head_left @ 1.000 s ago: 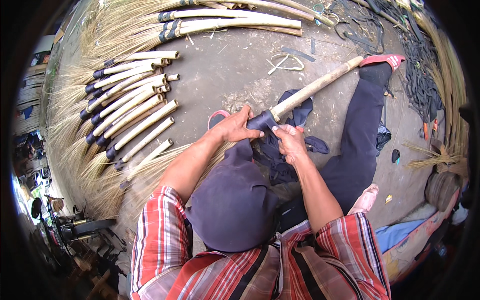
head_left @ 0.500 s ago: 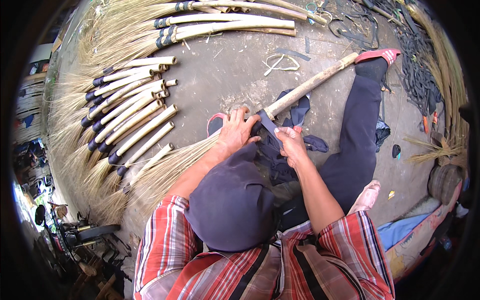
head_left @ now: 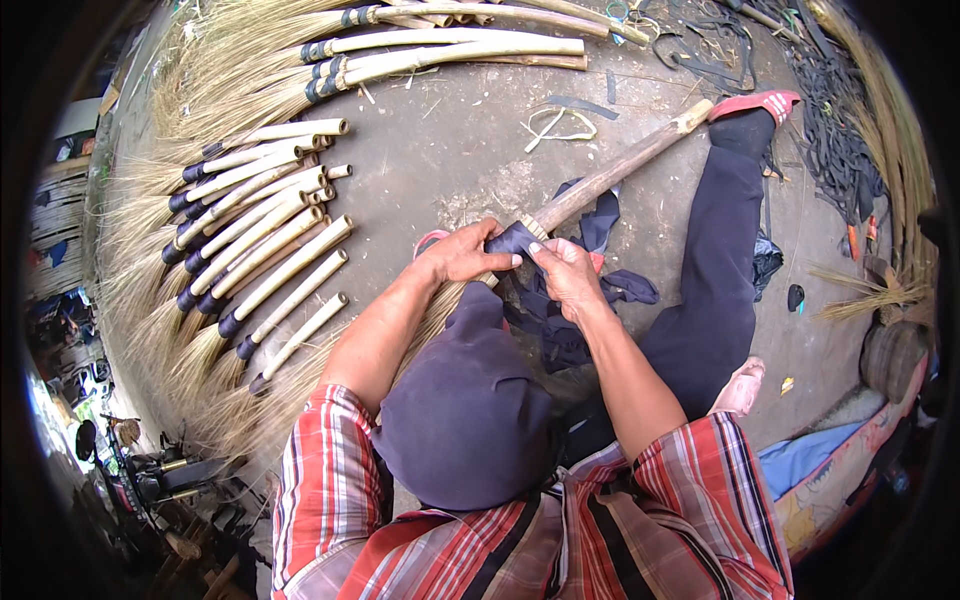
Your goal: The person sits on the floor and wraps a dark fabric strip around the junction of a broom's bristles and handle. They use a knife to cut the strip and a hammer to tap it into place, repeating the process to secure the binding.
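A stick broom with a long wooden handle (head_left: 625, 172) lies slantwise before me, its bristles (head_left: 435, 318) running down to the lower left, partly hidden by my left arm and dark headwear. Dark rubber-like strip (head_left: 513, 240) is wrapped round the broom where handle and bristles meet. My left hand (head_left: 463, 252) grips this joint, thumb along its near side. Close by on the right, my right hand (head_left: 568, 277) pinches the strip against the binding. More loose dark strip (head_left: 560, 335) lies bunched on the floor beneath the handle.
Several short-handled brooms (head_left: 270, 240) lie in a row at the left, longer ones (head_left: 450, 60) beyond them. Cut dark strips (head_left: 830, 130) heap at the far right. My outstretched leg (head_left: 715, 230) lies right of the handle, its red-shod foot (head_left: 755, 107) by the handle's end.
The strip, stretched out towards the right hand before, now lies against the binding. My right hand has moved slightly left and up to the joint; the left hand has turned, its thumb now extended.
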### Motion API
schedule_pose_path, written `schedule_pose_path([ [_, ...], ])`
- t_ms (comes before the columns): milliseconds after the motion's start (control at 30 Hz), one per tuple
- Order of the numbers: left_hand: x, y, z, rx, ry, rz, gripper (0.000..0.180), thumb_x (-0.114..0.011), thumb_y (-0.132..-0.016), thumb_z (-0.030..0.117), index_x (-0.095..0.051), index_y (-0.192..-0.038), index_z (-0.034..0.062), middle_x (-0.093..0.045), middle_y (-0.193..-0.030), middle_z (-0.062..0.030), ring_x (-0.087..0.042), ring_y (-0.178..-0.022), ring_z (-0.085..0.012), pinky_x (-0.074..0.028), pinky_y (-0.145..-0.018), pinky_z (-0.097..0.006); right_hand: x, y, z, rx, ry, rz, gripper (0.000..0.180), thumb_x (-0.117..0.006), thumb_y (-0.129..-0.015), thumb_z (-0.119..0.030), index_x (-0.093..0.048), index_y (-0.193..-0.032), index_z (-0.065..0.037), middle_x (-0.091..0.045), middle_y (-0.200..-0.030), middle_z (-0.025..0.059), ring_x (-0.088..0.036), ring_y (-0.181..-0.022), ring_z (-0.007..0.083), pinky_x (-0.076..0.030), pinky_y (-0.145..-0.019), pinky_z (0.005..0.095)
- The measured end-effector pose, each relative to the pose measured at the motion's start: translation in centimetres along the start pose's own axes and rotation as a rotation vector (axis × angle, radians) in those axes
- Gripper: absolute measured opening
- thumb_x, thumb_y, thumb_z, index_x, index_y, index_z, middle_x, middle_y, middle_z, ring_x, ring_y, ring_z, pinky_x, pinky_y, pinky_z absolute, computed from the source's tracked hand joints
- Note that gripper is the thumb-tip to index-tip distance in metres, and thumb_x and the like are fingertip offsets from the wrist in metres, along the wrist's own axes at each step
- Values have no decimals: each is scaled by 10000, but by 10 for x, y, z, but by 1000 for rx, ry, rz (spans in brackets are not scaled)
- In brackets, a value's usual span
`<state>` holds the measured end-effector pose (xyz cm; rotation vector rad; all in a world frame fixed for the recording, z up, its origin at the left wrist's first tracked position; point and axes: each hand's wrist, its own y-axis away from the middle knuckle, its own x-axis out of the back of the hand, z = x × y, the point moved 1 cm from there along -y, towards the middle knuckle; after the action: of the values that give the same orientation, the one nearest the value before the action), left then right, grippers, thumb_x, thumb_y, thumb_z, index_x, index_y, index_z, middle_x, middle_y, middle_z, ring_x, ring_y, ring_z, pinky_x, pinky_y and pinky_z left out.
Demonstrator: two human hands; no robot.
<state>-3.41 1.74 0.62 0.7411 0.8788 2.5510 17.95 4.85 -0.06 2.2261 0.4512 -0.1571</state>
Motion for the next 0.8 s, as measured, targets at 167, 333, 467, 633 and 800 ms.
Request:
schedule_pose_path([
  [167, -17, 5, 5, -262, -58, 384, 432, -800, -937, 260, -612, -1267, 56, -641, -1224, -204, -669, -1094, -400, -544, -962, -455, -7, -12, 0, -73, 20, 65, 211, -744, -1021, -241, -672, -1019, -43, -552, -730, -49, -395, -536, 41, -292, -447, 272],
  [333, -41, 23, 8, -398, -199, 502, 378, -743, -961, 167, -605, -1310, 125, -569, -1300, -230, -618, -1190, -448, -534, -998, -486, -1, -6, 4, -98, -9, 30, 230, -722, -1032, -278, -655, -1022, -57, -511, -703, -63, -369, -499, 30, -252, -409, 246],
  [467, -36, 27, 16, -338, -671, 555, 505, -821, -892, 241, -599, -1339, 169, -552, -1315, -236, -595, -1193, -456, -522, -997, -505, 12, 5, 1, -111, 44, 83, 187, -725, -1026, -253, -665, -1040, -76, -556, -774, -65, -388, -538, 24, -259, -421, 228],
  [633, -16, 12, 17, -287, -138, 284, 571, -835, -889, 191, -483, -1319, 57, -578, -1241, -236, -618, -1157, -415, -512, -970, -463, 23, 12, -5, -92, 48, 64, 199, -730, -1020, -243, -677, -1095, -67, -581, -805, -45, -397, -535, 28, -273, -421, 235],
  [800, -37, 13, 13, -171, -194, 348, 527, -744, -916, 168, -479, -1334, -12, -619, -1242, -301, -631, -1187, -463, -510, -1002, -514, 24, 10, -3, -135, 48, 90, 249, -728, -1024, -246, -676, -1135, -30, -578, -766, -33, -384, -496, 36, -266, -413, 255],
])
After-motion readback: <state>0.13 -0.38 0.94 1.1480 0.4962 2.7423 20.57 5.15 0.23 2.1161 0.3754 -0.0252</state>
